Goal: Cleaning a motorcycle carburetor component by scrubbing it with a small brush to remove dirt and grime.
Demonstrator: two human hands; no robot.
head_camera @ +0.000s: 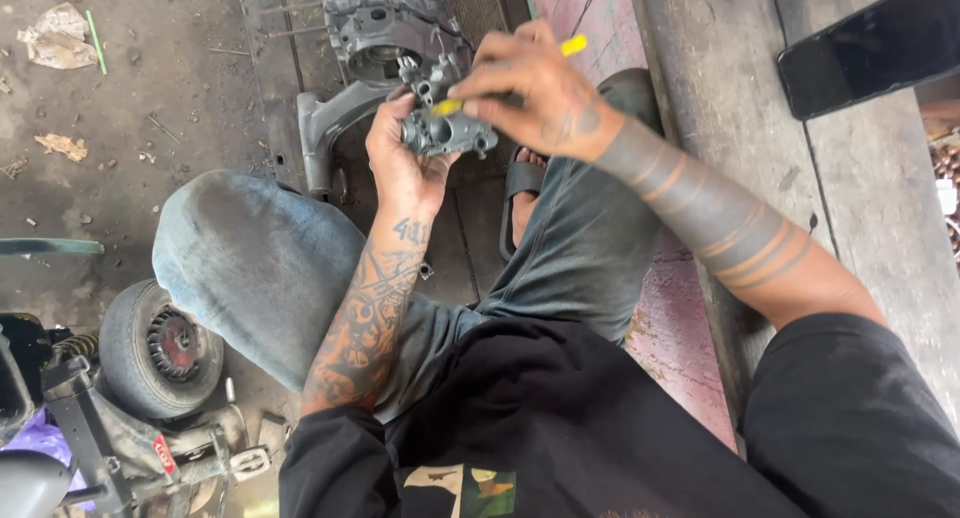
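Note:
My left hand [400, 168] holds a small grey metal carburettor-like part [445, 128] up in front of me. My right hand [525, 88] grips a thin yellow-handled tool [572, 45], its yellow shaft also showing near the part's top. The tool's tip is hidden behind my fingers and the part. Both forearms are tattooed. I sit with my knees in blue jeans [260, 258] bent under the hands.
A grey engine casing [385, 23] lies on the dirty floor beyond my hands. A small wheel with a tyre [160, 348] and scooter frame parts sit at lower left. A dark phone [870, 48] rests on the concrete ledge at upper right. Litter dots the floor.

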